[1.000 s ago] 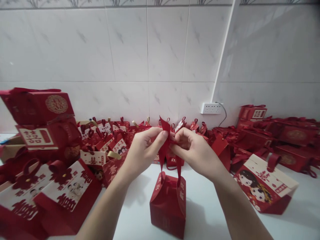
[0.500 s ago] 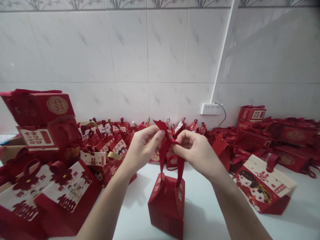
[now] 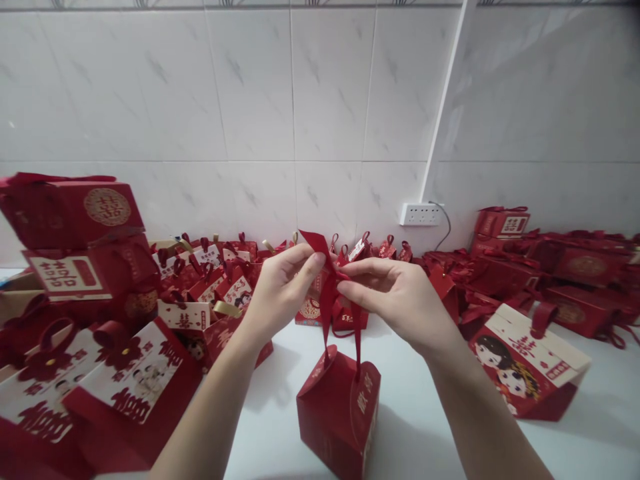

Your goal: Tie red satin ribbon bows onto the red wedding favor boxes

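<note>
A red gift box (image 3: 334,413) stands on the white table in front of me, its top flaps folded together. Red ribbon (image 3: 327,303) rises in two strands from the top of the box and meets between my hands. My left hand (image 3: 290,283) pinches the ribbon between thumb and fingers, and a pointed end sticks up above it. My right hand (image 3: 395,293) closes thumb and fingertips on the ribbon from the other side, where the strands cross. Fingers partly hide the crossing, so I cannot tell whether it is knotted.
Stacked red boxes (image 3: 75,213) and white-fronted gift bags (image 3: 135,387) fill the left side. Many small red boxes line the wall behind. On the right are a box with cartoon figures (image 3: 527,363) and a pile of red boxes (image 3: 580,267). A power strip (image 3: 421,215) is on the wall.
The box has turned slightly, showing more of its right face. My right hand's fingers have straightened and shifted at the ribbon; my left hand keeps its pinch, slightly further left.
</note>
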Action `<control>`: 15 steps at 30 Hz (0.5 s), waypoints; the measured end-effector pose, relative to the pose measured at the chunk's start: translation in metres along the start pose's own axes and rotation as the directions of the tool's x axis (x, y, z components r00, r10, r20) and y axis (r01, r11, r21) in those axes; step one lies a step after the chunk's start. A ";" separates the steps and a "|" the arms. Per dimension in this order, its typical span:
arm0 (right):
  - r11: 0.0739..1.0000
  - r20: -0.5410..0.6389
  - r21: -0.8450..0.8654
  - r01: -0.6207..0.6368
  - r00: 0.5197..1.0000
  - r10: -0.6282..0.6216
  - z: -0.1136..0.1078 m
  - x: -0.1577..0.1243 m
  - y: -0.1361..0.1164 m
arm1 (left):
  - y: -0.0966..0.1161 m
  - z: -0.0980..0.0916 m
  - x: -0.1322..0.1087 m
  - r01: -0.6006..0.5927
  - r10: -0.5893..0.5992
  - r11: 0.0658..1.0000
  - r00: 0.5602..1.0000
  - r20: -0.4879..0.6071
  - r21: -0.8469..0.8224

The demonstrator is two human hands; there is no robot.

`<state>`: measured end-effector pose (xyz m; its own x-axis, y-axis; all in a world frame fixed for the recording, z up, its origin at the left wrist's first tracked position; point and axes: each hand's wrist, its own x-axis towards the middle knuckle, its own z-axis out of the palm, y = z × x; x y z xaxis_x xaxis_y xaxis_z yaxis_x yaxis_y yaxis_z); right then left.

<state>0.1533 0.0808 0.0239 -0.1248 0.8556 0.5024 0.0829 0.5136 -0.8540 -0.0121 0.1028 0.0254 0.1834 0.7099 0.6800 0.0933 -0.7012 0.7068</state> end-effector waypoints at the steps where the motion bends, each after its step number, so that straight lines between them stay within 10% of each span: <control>1: 1.000 0.015 0.006 -0.006 1.000 0.006 -0.001 0.001 0.000 | 0.000 0.000 0.000 0.007 -0.007 1.000 1.000 -0.007 -0.009; 15: 0.983 -0.044 0.177 -0.049 0.997 0.058 -0.007 0.004 0.008 | -0.011 0.004 0.003 0.125 -0.132 0.976 0.991 -0.027 -0.178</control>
<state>0.1607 0.0893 0.0198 -0.0765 0.8859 0.4575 -0.0871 0.4511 -0.8882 -0.0087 0.1126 0.0194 0.1431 0.7976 0.5859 -0.0601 -0.5839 0.8096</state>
